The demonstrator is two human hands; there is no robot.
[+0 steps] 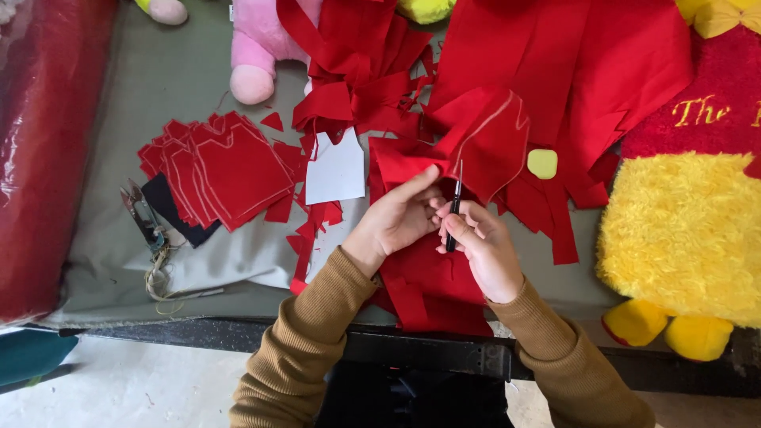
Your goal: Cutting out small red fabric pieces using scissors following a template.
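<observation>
Cutting red felt along a chalked outline

Left hand (pixel 400 215) pinches the red felt piece (pixel 487 143); right hand (pixel 483 250) grips what look like scissors (pixel 454 212) — blades toward twelve o'clock, next following the curve.

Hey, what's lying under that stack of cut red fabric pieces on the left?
A dark, nearly black piece pokes out from beneath the stack of cut red pieces, resting on the grey-green table cover. Only its lower left corner shows; the stack covers the rest, so its full shape can't be told.
</observation>
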